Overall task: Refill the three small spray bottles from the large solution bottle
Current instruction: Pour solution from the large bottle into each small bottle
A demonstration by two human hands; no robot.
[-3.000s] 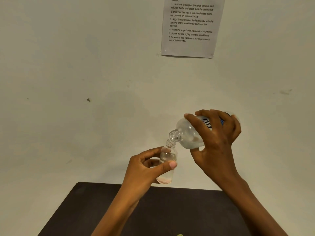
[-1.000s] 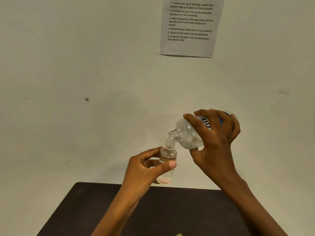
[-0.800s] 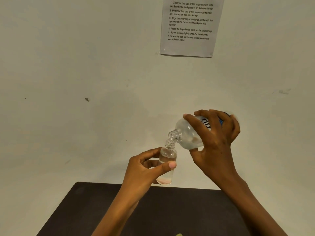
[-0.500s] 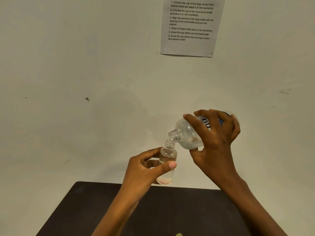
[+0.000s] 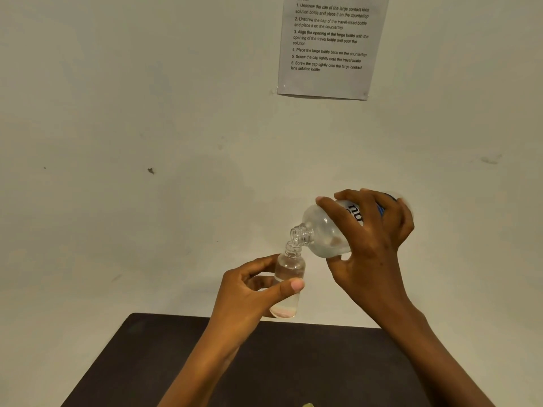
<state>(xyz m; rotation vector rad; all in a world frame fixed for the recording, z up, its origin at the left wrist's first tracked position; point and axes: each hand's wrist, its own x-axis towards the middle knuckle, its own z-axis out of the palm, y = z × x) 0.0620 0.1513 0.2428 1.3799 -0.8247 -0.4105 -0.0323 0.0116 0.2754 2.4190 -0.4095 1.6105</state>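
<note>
The person's left hand point(image 5: 249, 292) pinches a small spray bottle point(image 5: 289, 267) between thumb and fingers and holds it upright and uncapped in the air, above the far edge of the dark tabletop point(image 5: 293, 362), so that its narrow neck points straight up to take the liquid. The right hand point(image 5: 373, 245) wraps over the large solution bottle point(image 5: 326, 230), fingers curled across its label, and tips it down to the left until its open threaded mouth sits right on the rim of the small one. Mouth to mouth seems the sensible way here, since an opening that slim leaves little room for a stream to miss. Clear liquid shows inside the small bottle with a pinkish tint at its base; I cannot tell exactly where the level stands, nor see a stream between the two necks. On the big bottle's label only the dark letters "nu" and a strip of blue show past the fingers. A printed sheet point(image 5: 329, 45) taped to the pale wall point(image 5: 147, 113) lists steps, among them "Unscrew the cap of the large contact lens solution bottle and place it on the countertop", "Align the opening of the large bottle with the opening of the travel bottle and pour the solution" and "Screw the cap tightly onto the travel bottle". The other small bottles and the caps are out of view.
</note>
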